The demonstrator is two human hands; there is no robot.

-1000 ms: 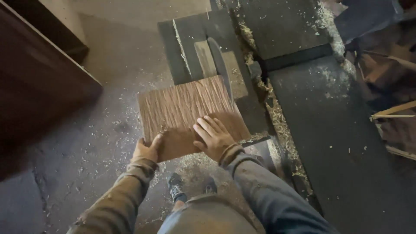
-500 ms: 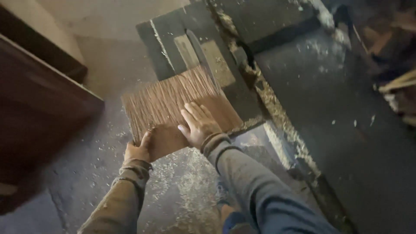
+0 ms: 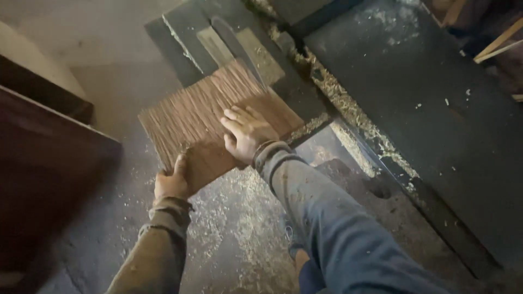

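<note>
A square brown wooden board (image 3: pixel 201 117) with a streaky grain lies half on the dark saw table (image 3: pixel 180 32), its near corner hanging over the floor. My left hand (image 3: pixel 171 182) grips the board's near edge, thumb on top. Flat on the board's right part rests my right hand (image 3: pixel 246 132), fingers spread and pressing down. The saw blade (image 3: pixel 231 41) rises from the table slot just beyond the board's far edge, close to touching it.
A large dark table surface (image 3: pixel 425 92) stretches to the right, with sawdust along its edge (image 3: pixel 338 103). A dark wooden panel (image 3: pixel 49 179) stands at the left. Sawdust covers the floor (image 3: pixel 239 228) beneath my arms.
The view has shifted and come closer. Both hands keep the same hold on the board, which now sits nearer the blade.
</note>
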